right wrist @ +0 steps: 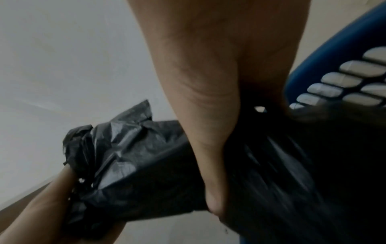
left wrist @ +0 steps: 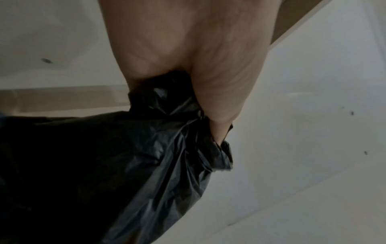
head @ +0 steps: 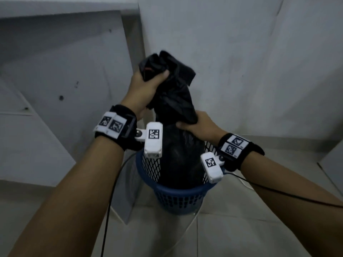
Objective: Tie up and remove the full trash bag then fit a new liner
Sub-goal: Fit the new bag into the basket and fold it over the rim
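Black trash bag (head: pixel 178 160) stands upright in the blue basket (head: pixel 180 199), gathered neck running vertically: left hand (head: pixel 146 84) grasps the top, right hand (head: pixel 196 123) clenches the neck below, nearer.

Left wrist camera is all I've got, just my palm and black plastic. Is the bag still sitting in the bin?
Observer: Yes. In the head view the black trash bag has its lower part inside the blue mesh bin.
Operator: Where's the other hand?
Observer: The right hand grips the bag's neck lower down, just above the bin's rim.
Operator: And mine sits above that?
Observer: Yes, the left hand grips the gathered top of the bag, higher up.
Operator: Is a knot tied yet?
Observer: No view shows a knot; the top sticks out loose and crumpled past the left hand.
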